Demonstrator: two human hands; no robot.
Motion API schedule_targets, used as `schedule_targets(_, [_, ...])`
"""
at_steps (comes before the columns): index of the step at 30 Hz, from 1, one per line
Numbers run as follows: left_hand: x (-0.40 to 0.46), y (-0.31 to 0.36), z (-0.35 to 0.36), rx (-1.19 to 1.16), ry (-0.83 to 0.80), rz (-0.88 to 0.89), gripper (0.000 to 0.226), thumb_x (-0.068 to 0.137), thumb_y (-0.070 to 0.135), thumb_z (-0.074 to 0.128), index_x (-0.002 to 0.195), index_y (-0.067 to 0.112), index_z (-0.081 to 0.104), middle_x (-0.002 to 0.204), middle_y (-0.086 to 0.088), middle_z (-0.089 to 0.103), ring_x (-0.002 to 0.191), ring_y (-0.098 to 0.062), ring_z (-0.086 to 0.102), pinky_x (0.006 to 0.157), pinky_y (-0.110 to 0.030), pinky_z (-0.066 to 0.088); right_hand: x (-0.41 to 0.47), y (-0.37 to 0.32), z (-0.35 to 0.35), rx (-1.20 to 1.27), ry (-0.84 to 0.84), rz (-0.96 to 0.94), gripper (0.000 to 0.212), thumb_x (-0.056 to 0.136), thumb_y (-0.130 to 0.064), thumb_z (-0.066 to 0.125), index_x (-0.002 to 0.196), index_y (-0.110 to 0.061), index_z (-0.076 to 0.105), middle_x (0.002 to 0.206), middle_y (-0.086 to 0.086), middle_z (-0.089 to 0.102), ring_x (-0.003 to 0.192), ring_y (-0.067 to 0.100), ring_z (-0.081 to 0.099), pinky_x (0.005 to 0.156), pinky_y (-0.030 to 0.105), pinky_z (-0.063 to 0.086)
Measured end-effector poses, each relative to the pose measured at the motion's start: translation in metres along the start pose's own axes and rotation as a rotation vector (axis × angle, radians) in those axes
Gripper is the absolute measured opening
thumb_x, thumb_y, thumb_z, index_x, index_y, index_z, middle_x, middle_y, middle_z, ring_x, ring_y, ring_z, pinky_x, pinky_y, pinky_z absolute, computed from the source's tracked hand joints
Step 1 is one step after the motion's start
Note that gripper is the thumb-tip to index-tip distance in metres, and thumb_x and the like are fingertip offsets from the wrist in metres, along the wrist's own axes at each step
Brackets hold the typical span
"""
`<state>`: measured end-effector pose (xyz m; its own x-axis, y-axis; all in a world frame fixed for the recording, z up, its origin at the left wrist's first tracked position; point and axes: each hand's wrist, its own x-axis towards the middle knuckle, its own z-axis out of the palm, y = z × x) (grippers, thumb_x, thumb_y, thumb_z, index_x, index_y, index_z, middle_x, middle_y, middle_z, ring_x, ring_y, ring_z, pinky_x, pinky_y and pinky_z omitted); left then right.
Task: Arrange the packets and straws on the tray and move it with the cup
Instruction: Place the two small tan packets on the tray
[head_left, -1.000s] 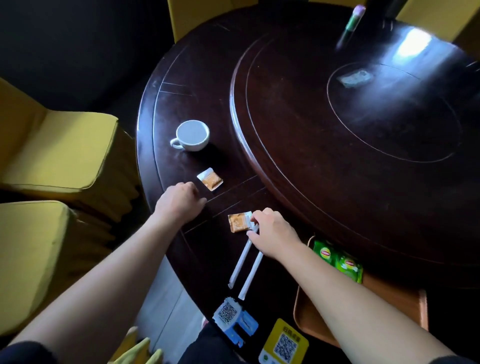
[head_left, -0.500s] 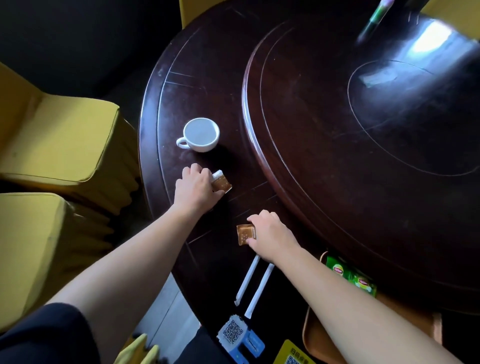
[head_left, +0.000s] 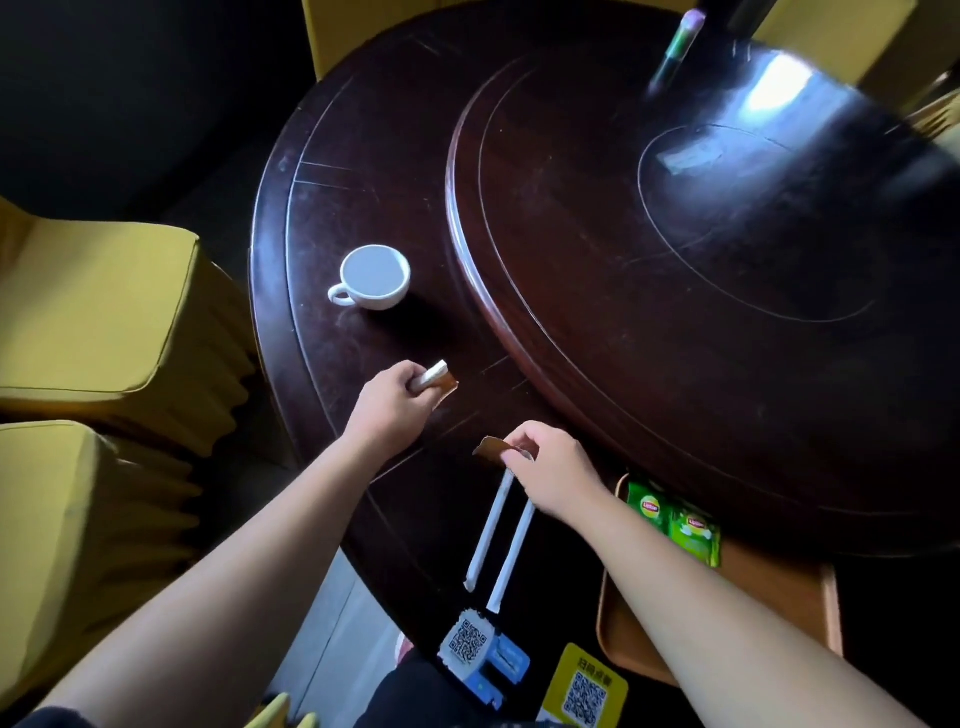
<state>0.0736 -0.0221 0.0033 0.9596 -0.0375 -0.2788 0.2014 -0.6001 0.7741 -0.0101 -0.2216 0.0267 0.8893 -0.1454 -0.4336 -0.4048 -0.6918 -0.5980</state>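
Observation:
My left hand (head_left: 392, 402) pinches a small brown-and-white packet (head_left: 439, 376) lifted off the dark round table (head_left: 363, 156). My right hand (head_left: 553, 475) grips a second brown packet (head_left: 491, 448) by its edge, raised above the table. Two white paper-wrapped straws (head_left: 498, 535) lie side by side just below my right hand. A white cup (head_left: 373, 276) stands beyond my left hand, its handle pointing left. The orange tray (head_left: 618, 639) sits at the near right, partly hidden by my right forearm, with two green tea packets (head_left: 675, 522) on its far end.
A raised turntable (head_left: 727, 260) covers the table's middle and right. QR-code stickers (head_left: 470, 642) and a yellow QR card (head_left: 587, 691) sit at the table's near edge. Yellow-covered chairs (head_left: 93, 312) stand close on the left. A pen-like object (head_left: 675, 47) lies at the far side.
Both hands have closed on their packets and lifted them off the table; the left hand reached forward to its packet first. The straws and cup stayed put.

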Motion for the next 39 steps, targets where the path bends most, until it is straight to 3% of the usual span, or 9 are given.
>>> schedule_targets(3, [-0.018,0.002,-0.001,-0.066,-0.067,-0.001,0.007,0.083,0.027,0.071,0.080,0.025,0.066,0.063,0.009,0.064,0.051,0.001,0.056,0.047,-0.011,0.038,-0.013,0.014,-0.007,0.108,0.055,0.056,0.008,0.082,-0.033,0.070,0.078,-0.026,0.066,0.078,-0.004,0.072,0.072,0.012,0.065,0.062,0.027,0.049])
schedule_targets(8, [-0.046,0.001,0.010,-0.123,-0.170,-0.021,0.003,0.083,0.025,0.071,0.086,0.024,0.071,0.061,0.007,0.066,0.047,-0.005,0.054,0.051,-0.025,0.043,-0.043,0.049,-0.016,0.370,0.117,0.150,0.011,0.081,-0.017,0.072,0.076,-0.020,0.063,0.070,0.006,0.066,0.061,0.020,0.060,0.066,0.045,0.054])
schedule_targets(13, [-0.074,0.017,0.036,-0.083,-0.224,0.014,0.003,0.083,0.025,0.073,0.086,0.024,0.072,0.070,0.005,0.071,0.055,-0.006,0.059,0.058,-0.024,0.044,-0.079,0.088,-0.034,0.553,0.115,0.217,0.006,0.088,-0.008,0.066,0.088,-0.012,0.062,0.079,0.011,0.069,0.067,0.014,0.065,0.059,0.029,0.052])
schedule_targets(16, [-0.095,0.033,0.062,-0.075,-0.276,0.024,0.002,0.083,0.025,0.072,0.084,0.023,0.072,0.076,0.001,0.074,0.064,-0.010,0.067,0.062,-0.029,0.052,-0.098,0.121,-0.045,0.596,0.150,0.247,0.004,0.087,-0.010,0.067,0.088,-0.013,0.065,0.080,0.007,0.069,0.059,0.016,0.057,0.058,0.033,0.047])
schedule_targets(23, [-0.146,0.064,0.140,0.064,-0.452,0.036,0.006,0.078,0.027,0.070,0.082,0.022,0.070,0.078,-0.001,0.074,0.071,-0.016,0.069,0.068,-0.035,0.056,-0.136,0.201,-0.074,0.441,0.263,0.311,0.008,0.086,-0.014,0.069,0.094,-0.018,0.071,0.082,0.000,0.069,0.067,0.016,0.061,0.064,0.035,0.055])
schedule_targets(29, [-0.187,0.075,0.190,0.208,-0.550,0.056,0.011,0.079,0.024,0.071,0.088,0.018,0.072,0.080,0.002,0.073,0.072,-0.013,0.069,0.062,-0.027,0.054,-0.152,0.250,-0.080,0.348,0.201,0.271,0.022,0.076,-0.007,0.077,0.079,-0.026,0.066,0.072,-0.004,0.066,0.056,0.008,0.053,0.058,0.028,0.042])
schedule_targets(34, [-0.199,0.075,0.205,0.337,-0.557,0.090,0.021,0.080,0.027,0.070,0.100,0.019,0.072,0.092,-0.001,0.073,0.084,-0.018,0.068,0.075,-0.034,0.056,-0.155,0.256,-0.076,0.219,0.108,0.226,0.008,0.079,-0.019,0.078,0.078,-0.024,0.071,0.059,-0.011,0.059,0.055,0.005,0.049,0.058,0.028,0.040])
schedule_targets(36, [-0.202,0.074,0.206,0.369,-0.538,0.115,0.026,0.080,0.030,0.070,0.105,0.021,0.070,0.096,0.000,0.073,0.088,-0.018,0.067,0.077,-0.033,0.055,-0.153,0.255,-0.071,0.204,0.061,0.195,0.012,0.081,-0.022,0.077,0.075,-0.030,0.070,0.063,-0.013,0.061,0.061,0.008,0.053,0.062,0.027,0.042])
schedule_targets(39, [-0.207,0.071,0.207,0.412,-0.481,0.166,0.034,0.079,0.034,0.071,0.111,0.026,0.066,0.099,0.003,0.071,0.091,-0.017,0.067,0.077,-0.033,0.055,-0.153,0.253,-0.066,0.180,0.021,0.164,0.010,0.083,-0.027,0.075,0.085,-0.036,0.070,0.094,-0.012,0.064,0.081,0.012,0.061,0.075,0.030,0.049])
